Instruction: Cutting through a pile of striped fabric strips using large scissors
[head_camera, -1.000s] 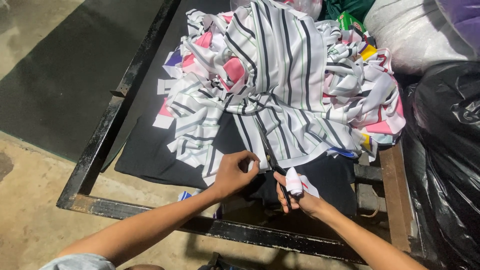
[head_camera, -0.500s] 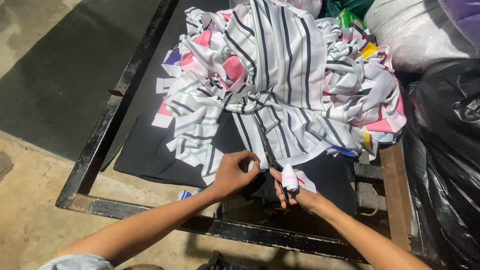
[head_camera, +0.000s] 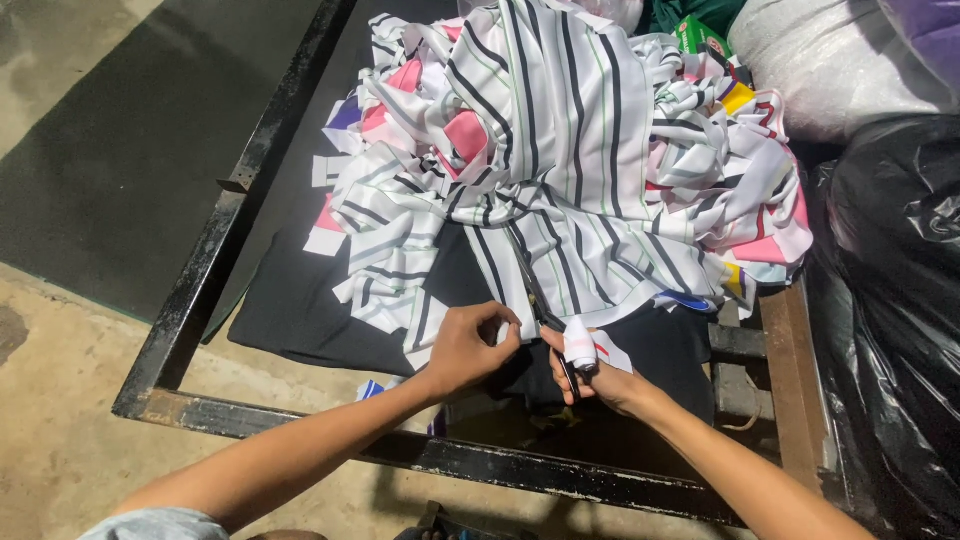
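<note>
- So, the soft white fabric with black and thin green stripes (head_camera: 560, 190) looks light and floppy, no stiffness at all, and I'd guess it sags and bunches the moment it isn't pulled tight.
- Best place to take hold, in my opinion, is right at the near edge beside the cut line, pinched flat so the cloth stays taut against the blades.
- That's about where the left hand (head_camera: 468, 348) is: fingers curled shut, pinching the near hem of the striped fabric.
- The right hand (head_camera: 590, 370) is closed around the handles of a pair of dark scissors (head_camera: 540, 305), with a white wrap on one finger; the blades point away from the person and lie on the stripes.
- Looks-wise, it's a big crumpled heap of the same print, with pink, yellow and purple patches and lots of loose cut strips mixed in.
- The pile sits on a black cloth (head_camera: 300, 310) spread over a rusty dark metal frame table (head_camera: 200, 300), and the near edge hangs toward the person.
- Off to the right sit a shiny black plastic bag (head_camera: 890, 300) and a white sack (head_camera: 840, 70), just beside the heap.
</note>
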